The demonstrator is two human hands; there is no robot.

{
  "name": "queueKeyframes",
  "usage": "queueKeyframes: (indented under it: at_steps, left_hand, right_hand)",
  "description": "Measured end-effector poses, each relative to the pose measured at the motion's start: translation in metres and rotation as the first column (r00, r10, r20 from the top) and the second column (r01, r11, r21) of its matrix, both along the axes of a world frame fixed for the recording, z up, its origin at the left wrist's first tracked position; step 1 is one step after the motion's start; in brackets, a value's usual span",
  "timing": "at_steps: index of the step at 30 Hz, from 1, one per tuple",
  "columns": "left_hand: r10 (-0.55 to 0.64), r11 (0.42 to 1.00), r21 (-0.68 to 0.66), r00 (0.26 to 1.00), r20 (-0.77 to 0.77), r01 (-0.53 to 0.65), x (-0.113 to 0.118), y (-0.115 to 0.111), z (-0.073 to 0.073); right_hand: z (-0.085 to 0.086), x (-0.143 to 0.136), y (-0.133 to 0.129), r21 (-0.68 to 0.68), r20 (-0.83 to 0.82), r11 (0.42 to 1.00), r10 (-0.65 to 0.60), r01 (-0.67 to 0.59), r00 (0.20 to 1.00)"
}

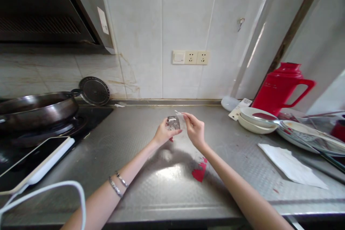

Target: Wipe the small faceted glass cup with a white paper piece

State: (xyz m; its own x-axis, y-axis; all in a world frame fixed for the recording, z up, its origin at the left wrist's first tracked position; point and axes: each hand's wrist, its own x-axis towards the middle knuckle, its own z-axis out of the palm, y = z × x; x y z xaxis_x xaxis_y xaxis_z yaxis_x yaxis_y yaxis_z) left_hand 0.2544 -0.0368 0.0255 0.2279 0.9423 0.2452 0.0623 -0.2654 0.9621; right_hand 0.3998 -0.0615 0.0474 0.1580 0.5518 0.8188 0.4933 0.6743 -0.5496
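A small clear glass (173,122) is gripped in my left hand (163,132), its thumb along the lower side. My right hand (194,129) pinches a piece of white tissue (180,119) at the right side of the glass. The tissue seems to touch the rim, though the fingers partly hide where they meet. Both hands are held above the metal counter (129,165). Below and right of them, a red patch (199,172) shows on the counter surface.
On the left, a pan (40,109) sits on the stove, with a phone (35,167) and white cable (67,184) in front. To the right are a red thermos (279,90), stacked bowls (254,124), a plate with utensils (302,133) and a white paper sheet (291,165).
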Motion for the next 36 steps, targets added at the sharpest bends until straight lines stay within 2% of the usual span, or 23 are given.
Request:
queueKeyframes:
  at_steps: [7,15,20,25,28,30,33,36]
  left_hand:
    - [0.045,0.988,0.152,0.983,-0.177,-0.018,0.0,-0.005,-0.002]
    - [0.134,0.978,0.191,0.946,-0.297,-0.079,-0.001,-0.004,0.001]
    - [0.156,0.975,0.197,0.947,-0.28,-0.102,-0.002,-0.002,-0.001]
    - [0.097,0.987,0.152,0.962,-0.257,-0.059,-0.005,0.003,-0.005]
    - [0.08,0.993,0.104,0.968,-0.24,-0.056,-0.006,0.005,-0.004]
    - [0.075,0.994,0.096,0.975,-0.21,-0.056,-0.007,0.005,-0.002]
    - [0.076,0.99,0.13,0.976,-0.203,-0.05,-0.006,0.002,0.001]
    - [0.08,0.985,0.166,0.964,-0.255,-0.038,-0.005,-0.002,0.003]
  right_hand:
    - [-0.009,0.001,0.005,-0.017,0.225,0.995,0.104,-0.103,0.969]
    - [-0.015,-0.001,0.002,0.05,0.231,0.993,0.09,-0.104,0.969]
    - [-0.018,-0.001,0.002,0.147,0.351,0.975,0.106,-0.167,0.93]
    - [-0.018,-0.007,-0.004,0.175,0.422,0.951,0.161,-0.254,0.892]
    - [-0.014,-0.009,-0.008,0.165,0.369,0.95,0.191,-0.266,0.91]
    - [-0.01,-0.007,-0.007,0.13,0.242,0.972,0.161,-0.197,0.957]
    - [-0.004,0.001,-0.002,0.054,0.066,0.997,0.048,-0.052,0.997]
    - [-0.003,0.007,0.003,0.007,0.057,1.0,0.01,-0.01,0.998]
